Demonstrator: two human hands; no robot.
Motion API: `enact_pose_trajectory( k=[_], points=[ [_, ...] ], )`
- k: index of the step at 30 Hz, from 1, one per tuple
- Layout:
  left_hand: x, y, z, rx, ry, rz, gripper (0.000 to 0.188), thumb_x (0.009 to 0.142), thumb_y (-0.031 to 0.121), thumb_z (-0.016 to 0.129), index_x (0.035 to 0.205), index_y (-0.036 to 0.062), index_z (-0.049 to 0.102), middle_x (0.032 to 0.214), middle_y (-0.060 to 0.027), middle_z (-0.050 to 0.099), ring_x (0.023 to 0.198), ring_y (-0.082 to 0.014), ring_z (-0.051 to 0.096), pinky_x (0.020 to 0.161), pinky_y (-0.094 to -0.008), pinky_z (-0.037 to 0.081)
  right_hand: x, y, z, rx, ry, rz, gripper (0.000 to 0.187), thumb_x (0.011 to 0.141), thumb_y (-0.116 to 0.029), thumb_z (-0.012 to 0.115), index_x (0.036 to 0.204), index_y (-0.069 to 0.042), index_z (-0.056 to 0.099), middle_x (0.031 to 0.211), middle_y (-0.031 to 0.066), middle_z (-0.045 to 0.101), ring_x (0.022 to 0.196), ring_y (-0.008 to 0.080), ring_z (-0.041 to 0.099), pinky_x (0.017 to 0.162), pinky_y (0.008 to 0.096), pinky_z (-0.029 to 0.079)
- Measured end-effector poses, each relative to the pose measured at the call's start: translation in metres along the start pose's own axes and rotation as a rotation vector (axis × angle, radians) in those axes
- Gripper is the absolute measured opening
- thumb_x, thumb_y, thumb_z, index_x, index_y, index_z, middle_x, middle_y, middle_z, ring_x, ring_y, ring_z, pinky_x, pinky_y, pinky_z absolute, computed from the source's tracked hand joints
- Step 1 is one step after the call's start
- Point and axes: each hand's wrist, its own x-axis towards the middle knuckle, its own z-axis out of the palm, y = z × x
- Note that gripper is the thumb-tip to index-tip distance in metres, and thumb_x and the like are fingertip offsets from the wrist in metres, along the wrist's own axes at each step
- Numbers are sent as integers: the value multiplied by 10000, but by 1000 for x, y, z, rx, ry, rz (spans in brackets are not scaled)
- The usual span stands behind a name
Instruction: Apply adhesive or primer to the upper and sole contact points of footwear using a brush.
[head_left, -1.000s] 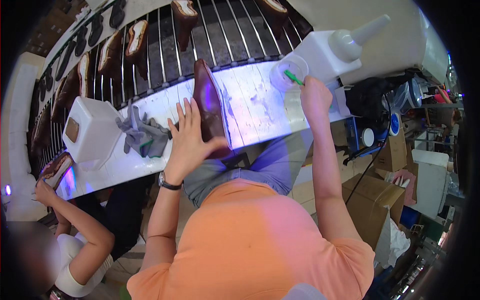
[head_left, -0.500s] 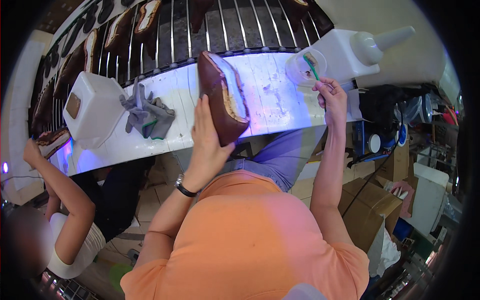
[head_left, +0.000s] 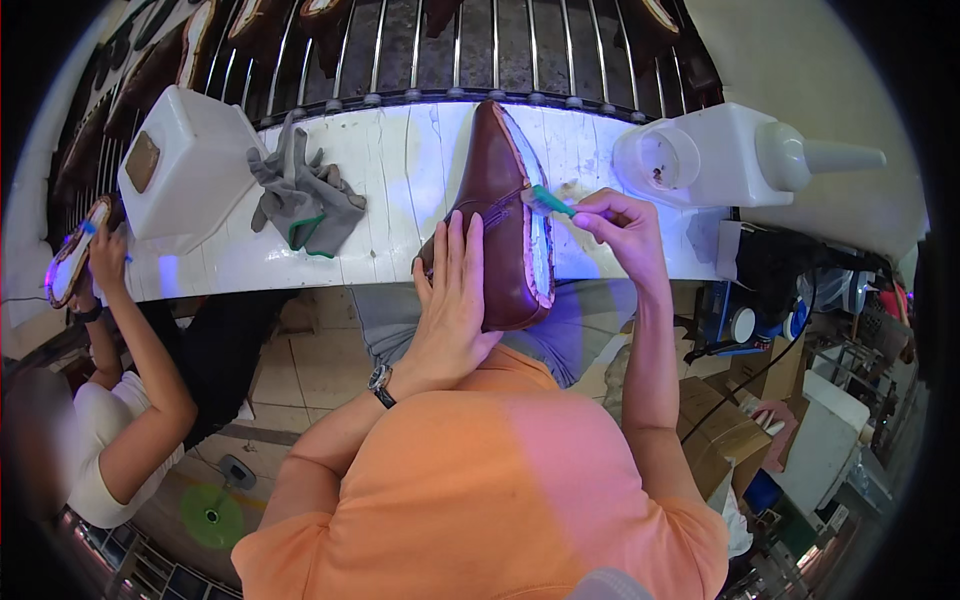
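Observation:
A brown leather shoe without an outsole [head_left: 497, 240] lies on its side on the white bench, toe pointing away, its pale underside facing right. My left hand [head_left: 450, 290] grips it from the left, fingers along the upper and thumb by the heel. In my right hand [head_left: 622, 225] is a small green-handled brush [head_left: 552, 201], pinched between thumb and fingers. The brush's bristles touch the shoe's edge near mid-length. To the right, a clear cup [head_left: 657, 160] with dark bits inside sits against a white plastic bottle [head_left: 735, 160] with a long nozzle.
Grey work gloves [head_left: 305, 190] and a white jug [head_left: 185, 165] are on the bench [head_left: 400, 150] to the left. Beyond it runs a roller rack [head_left: 495, 60] carrying more shoes. At far left a co-worker's hands [head_left: 105, 260] hold another shoe. Cardboard boxes [head_left: 715, 420] stand at right.
My right hand has brought the brush from the cup leftward onto the shoe. The shoe, gripped by my left hand, sits more upright in view, and the view has shifted. The co-worker's shoe has turned.

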Motion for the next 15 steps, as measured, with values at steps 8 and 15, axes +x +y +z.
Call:
enact_pose_trajectory(
  k=[8, 15],
  points=[
    [1, 1, -2, 11, -23, -27, 1202, 612, 42, 802, 1509, 42, 2, 1549, -267, 7, 1436, -459, 31, 1023, -716, 169, 42, -9, 16, -222, 137, -93, 117, 790, -134, 766, 842, -34, 733, 642, -32, 587, 560, 24, 384, 504, 220, 288],
    [1, 1, -2, 25, -20, -14, 1204, 616, 48, 803, 1509, 47, -5, 1545, -275, 5, 1431, -470, 39, 1017, -722, 179, 103, -11, 17, -570, 161, -196, 221, 784, -253, 740, 844, -40, 728, 659, 66, 649, 607, 122, 558, 589, 299, 429]
  ],
)
